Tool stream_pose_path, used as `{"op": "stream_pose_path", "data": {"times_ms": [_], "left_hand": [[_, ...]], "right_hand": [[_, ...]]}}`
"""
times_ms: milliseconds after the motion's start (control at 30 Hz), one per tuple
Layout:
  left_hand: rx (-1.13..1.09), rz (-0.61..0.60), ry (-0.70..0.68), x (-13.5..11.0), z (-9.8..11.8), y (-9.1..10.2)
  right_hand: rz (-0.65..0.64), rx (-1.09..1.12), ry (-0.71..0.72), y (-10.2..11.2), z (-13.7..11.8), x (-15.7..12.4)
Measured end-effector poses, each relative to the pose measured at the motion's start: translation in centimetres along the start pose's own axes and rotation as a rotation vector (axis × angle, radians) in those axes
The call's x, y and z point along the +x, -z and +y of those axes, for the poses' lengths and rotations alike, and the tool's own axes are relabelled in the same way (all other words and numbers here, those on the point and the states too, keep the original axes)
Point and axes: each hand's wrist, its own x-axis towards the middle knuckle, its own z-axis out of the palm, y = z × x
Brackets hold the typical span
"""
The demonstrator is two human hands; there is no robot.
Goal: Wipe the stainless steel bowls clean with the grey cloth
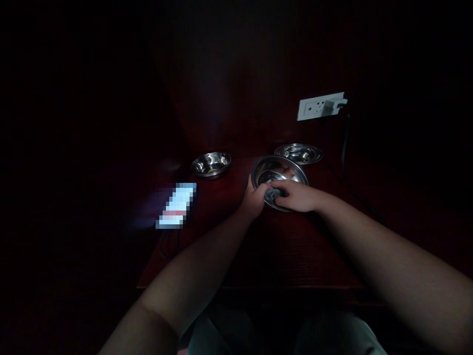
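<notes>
A shiny steel bowl (291,170) is tilted toward me on the dark red table. My left hand (254,197) grips its left rim, thumb inside and the other fingers hidden behind the wall. Inside the bowl, my right hand (295,195) has its fingers closed on a grey-green scouring pad (273,195), which lies against the inner wall near the front. The pad's exact kind is hard to make out in the dim light.
A smaller steel bowl (210,164) with something yellow in it stands at the back left. Behind the held bowl is a wide-rimmed steel dish (312,155). A lit phone (177,206) lies left, with a cable. A wall socket (320,106) holds a plug whose cord hangs down.
</notes>
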Motion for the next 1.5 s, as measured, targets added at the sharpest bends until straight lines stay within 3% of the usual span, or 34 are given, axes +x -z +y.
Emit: {"op": "stream_pose_path", "data": {"times_ms": [233, 500, 700, 833, 1033, 1200, 1333, 1500], "left_hand": [[-0.046, -0.058, 0.061, -0.6, 1.0, -0.2], [-0.101, -0.107, 0.080, -0.5, 0.8, -0.2], [-0.091, -0.317, 0.092, -0.9, 1.2, 0.0], [-0.095, -0.347, 0.133, -1.3, 1.6, 0.0], [-0.068, -0.303, 0.204, -1.3, 1.9, -0.2], [0.011, -0.232, 0.292, -1.4, 1.9, -0.1], [0.029, -0.169, 0.148, -1.1, 1.4, -0.1], [0.031, -0.142, -0.076, -0.4, 0.9, 0.1]], "right_hand": [[0.046, 0.099, 0.117, -0.4, -0.1, 0.0], [0.179, 0.049, 0.156, -0.9, -0.8, 0.0], [0.381, -0.075, 0.118, -0.8, -0.9, 0.2], [0.443, -0.127, 0.108, -0.4, -0.4, 0.3], [0.479, -0.482, -0.150, 0.2, 0.6, 0.7], [0.397, -0.577, -0.335, 0.5, 0.8, 0.9], [0.361, -0.608, -0.427, 0.7, 0.8, 0.8], [0.296, -0.571, -0.417, 1.0, 0.8, 0.4]]}}
